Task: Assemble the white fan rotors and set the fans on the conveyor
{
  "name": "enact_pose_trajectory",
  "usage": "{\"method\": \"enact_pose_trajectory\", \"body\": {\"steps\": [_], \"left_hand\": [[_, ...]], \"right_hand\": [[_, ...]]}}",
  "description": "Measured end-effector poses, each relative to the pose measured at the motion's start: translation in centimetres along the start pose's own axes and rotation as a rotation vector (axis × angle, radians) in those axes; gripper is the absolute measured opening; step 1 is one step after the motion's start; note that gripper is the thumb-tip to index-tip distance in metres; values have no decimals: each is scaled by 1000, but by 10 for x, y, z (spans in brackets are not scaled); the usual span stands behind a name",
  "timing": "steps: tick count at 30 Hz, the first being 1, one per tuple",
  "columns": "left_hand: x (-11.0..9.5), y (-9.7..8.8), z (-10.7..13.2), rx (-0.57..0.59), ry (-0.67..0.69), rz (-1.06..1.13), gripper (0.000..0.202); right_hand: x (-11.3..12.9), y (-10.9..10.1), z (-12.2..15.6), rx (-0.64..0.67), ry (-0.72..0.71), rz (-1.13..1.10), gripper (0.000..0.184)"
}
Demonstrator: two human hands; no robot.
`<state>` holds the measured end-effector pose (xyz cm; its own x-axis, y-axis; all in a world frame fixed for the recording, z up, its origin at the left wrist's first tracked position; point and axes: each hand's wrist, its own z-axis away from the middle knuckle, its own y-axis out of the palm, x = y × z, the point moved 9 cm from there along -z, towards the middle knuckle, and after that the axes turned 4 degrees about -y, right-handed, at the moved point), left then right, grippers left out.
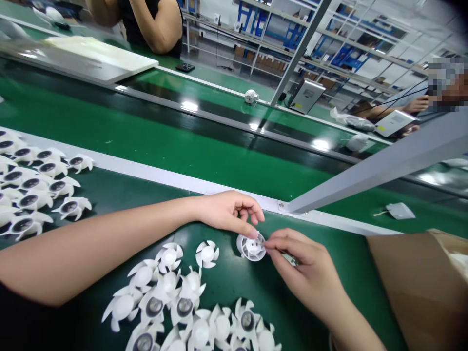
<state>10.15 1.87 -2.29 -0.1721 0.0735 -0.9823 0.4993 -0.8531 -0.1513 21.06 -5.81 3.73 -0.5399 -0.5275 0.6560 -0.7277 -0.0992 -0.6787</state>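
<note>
A small white plastic fan impeller (pixel 251 246) is held just above the green table (pixel 226 287) between both hands. My left hand (pixel 228 212) reaches in from the left and pinches its top edge with thumb and forefinger. My right hand (pixel 307 273) comes from the lower right and pinches its right side with its fingertips. Several more white impellers lie in a loose pile (pixel 183 307) below the hands, some with a dark round centre.
A second group of impellers (pixel 32 187) lies at the far left. A brown cardboard box (pixel 420 287) stands at the right. A grey metal bar (pixel 380 165) slants over the conveyor belt (pixel 164 141). Other people stand across the line.
</note>
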Motion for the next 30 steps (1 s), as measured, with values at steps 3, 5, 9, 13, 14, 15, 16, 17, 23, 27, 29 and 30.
{"method": "enact_pose_trajectory", "body": {"steps": [3,5,9,13,14,15,16,17,23,27,29,30], "left_hand": [[2,1,0,-10,-27,-79,47],[0,3,0,-2,-24,-143,45],[-6,7,2,27,-14,-238,46],[-7,8,2,65,-88,-262,46],[-7,9,2,78,-110,-263,45],[-6,9,2,93,-132,-260,44],[-6,10,1,107,-150,-254,43],[-4,10,0,119,-168,-242,43],[2,7,-6,120,-249,-167,57],[2,7,-4,72,-253,-208,54],[0,4,1,64,-239,-258,53],[-2,3,4,73,-222,-289,52]], "right_hand": [[-3,6,3,42,-1,31,17],[-1,10,5,70,-35,60,16],[5,15,8,90,-108,122,13],[8,15,9,94,-135,171,15],[8,16,10,107,-136,176,15],[8,16,9,122,-136,176,15],[8,17,9,133,-132,172,16],[8,17,8,139,-124,164,16],[-3,22,6,155,-58,52,17],[-6,22,8,155,-98,4,15],[-2,20,10,170,-137,56,17],[2,19,11,190,-164,88,18]]}}
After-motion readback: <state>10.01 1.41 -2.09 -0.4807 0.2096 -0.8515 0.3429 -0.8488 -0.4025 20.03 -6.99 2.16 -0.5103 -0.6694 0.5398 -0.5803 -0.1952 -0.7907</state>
